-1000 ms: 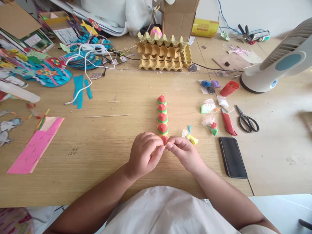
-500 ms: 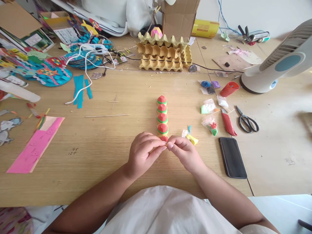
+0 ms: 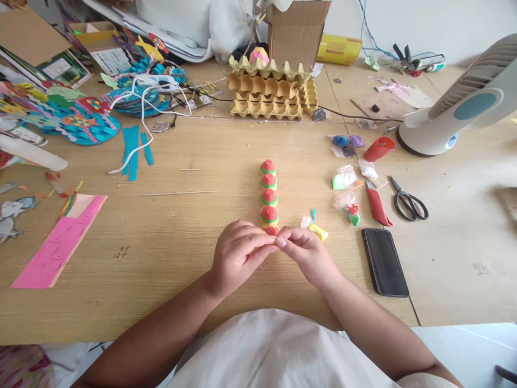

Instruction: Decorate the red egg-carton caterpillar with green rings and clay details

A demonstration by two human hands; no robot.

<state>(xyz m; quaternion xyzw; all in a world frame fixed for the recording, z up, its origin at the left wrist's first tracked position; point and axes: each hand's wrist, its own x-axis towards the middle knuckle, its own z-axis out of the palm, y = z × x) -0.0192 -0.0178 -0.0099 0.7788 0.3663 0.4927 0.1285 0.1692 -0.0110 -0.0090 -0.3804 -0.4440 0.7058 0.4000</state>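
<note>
A strip of egg-carton cups (image 3: 269, 198), coloured red on top with green bands and yellowish lower edges, runs away from me along the middle of the table. My left hand (image 3: 242, 253) and my right hand (image 3: 305, 253) meet at its near end, partly covering the nearest cup. Both hands are closed in a pinch, thumbs against forefingers, with the fingertips touching. Whatever lies between them is too small or hidden to make out. Just right of my right hand lies an opened packet of yellow clay (image 3: 318, 231) with a small blue stick (image 3: 313, 215) beside it.
To the right lie a phone (image 3: 385, 262), black scissors (image 3: 410, 199), a red cutter (image 3: 378, 205), clay bags (image 3: 344, 177) and a red cup (image 3: 379, 149). A fan (image 3: 464, 108) stands behind them. Egg cartons (image 3: 266, 108) are stacked at the back. Leftward are a thin stick (image 3: 177, 193) and pink card (image 3: 60, 242).
Almost nothing differs. My pinched fingertips have shifted very slightly at the near end of the strip; the objects on the table stay in place.
</note>
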